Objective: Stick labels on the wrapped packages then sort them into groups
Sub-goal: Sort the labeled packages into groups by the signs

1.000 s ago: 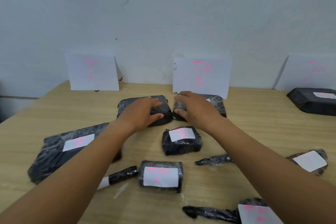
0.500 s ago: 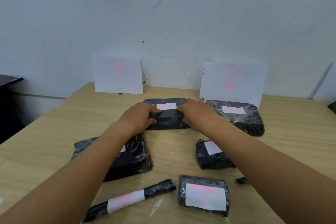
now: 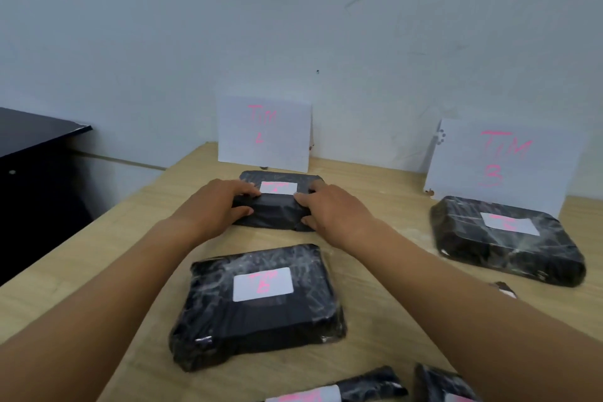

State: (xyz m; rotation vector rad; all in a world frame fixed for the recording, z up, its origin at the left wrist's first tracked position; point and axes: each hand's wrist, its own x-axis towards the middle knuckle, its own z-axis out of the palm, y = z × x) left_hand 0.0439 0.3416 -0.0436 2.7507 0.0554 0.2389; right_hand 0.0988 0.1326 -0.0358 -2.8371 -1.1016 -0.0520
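Observation:
A small black wrapped package (image 3: 277, 206) with a white label lies on the wooden table (image 3: 130, 238), just in front of the left paper sign (image 3: 264, 132). My left hand (image 3: 218, 206) grips its left end and my right hand (image 3: 329, 209) grips its right end. A larger labelled black package (image 3: 257, 303) lies nearer me, between my forearms. Another labelled package (image 3: 505, 238) rests in front of the right paper sign (image 3: 502, 163). At the bottom edge are a thin labelled roll (image 3: 342, 392) and part of a further package (image 3: 447, 388).
The table ends at the grey wall behind the signs. Its left edge runs diagonally, with a black cabinet (image 3: 36, 166) beyond it. A small black package end (image 3: 504, 289) peeks out beside my right forearm.
Both hands have carried the small package left and away from me to the spot in front of the left sign. The view has swung left with them.

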